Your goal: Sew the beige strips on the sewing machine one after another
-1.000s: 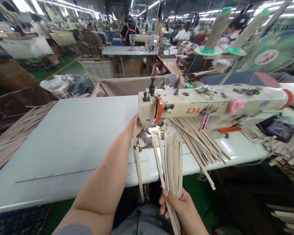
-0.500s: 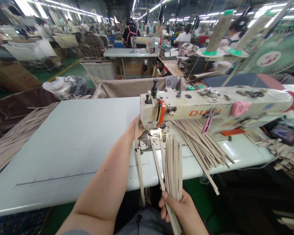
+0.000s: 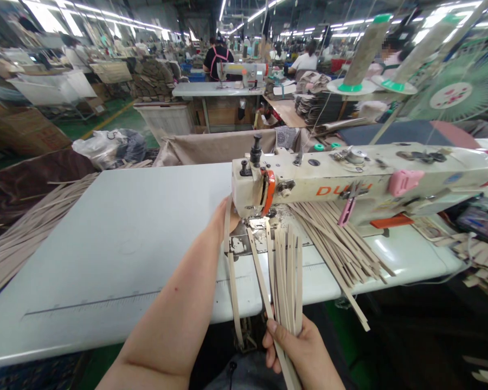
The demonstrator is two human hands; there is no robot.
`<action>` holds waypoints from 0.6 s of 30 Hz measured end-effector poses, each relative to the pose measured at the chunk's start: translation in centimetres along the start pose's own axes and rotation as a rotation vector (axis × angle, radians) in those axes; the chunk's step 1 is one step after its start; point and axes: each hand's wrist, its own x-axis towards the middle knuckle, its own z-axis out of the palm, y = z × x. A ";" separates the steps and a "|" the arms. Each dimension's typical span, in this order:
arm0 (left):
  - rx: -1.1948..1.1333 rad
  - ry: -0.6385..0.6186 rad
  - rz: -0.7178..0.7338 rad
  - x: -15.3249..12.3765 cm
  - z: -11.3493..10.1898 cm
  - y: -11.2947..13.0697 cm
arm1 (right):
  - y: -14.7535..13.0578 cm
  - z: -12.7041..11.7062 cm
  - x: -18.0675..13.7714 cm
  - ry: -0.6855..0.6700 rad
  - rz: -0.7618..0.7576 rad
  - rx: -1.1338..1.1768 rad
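Observation:
My right hand [image 3: 290, 344] is closed around a bundle of narrow beige strips [image 3: 287, 276] in front of the table edge. One strip [image 3: 260, 271] leans apart from the bundle, its far end close to the needle area of the sewing machine [image 3: 301, 179]. Behind the machine's head, my left hand [image 3: 226, 216] reaches in at the left side; its fingers are mostly hidden. Beside that hand, another beige strip [image 3: 233, 298] runs down over the table's front edge. More loose strips [image 3: 341, 238] lie fanned out under the machine arm.
The white table [image 3: 146, 227] carries a printed ruler line. Long strips [image 3: 36, 227] hang at its left end. Thread cones [image 3: 366, 54] and a green fan [image 3: 459, 86] stand at right. A phone [image 3: 482, 219] lies near more strips. People work further back.
The view has shifted slightly. Both hands stay in nearly the same places, and the right hand still grips the strips.

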 end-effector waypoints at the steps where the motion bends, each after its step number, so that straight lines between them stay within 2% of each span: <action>1: 0.004 0.007 0.002 0.0 0.0 -0.1 | -0.1 0.2 0.0 0.004 -0.008 0.002; 11: -0.058 0.071 -0.056 -0.4 0.6 1.2 | -0.2 1.0 0.8 0.032 -0.024 0.020; 18: -0.084 0.094 -0.032 -0.7 0.3 1.5 | 0.3 1.0 1.1 0.044 -0.035 0.010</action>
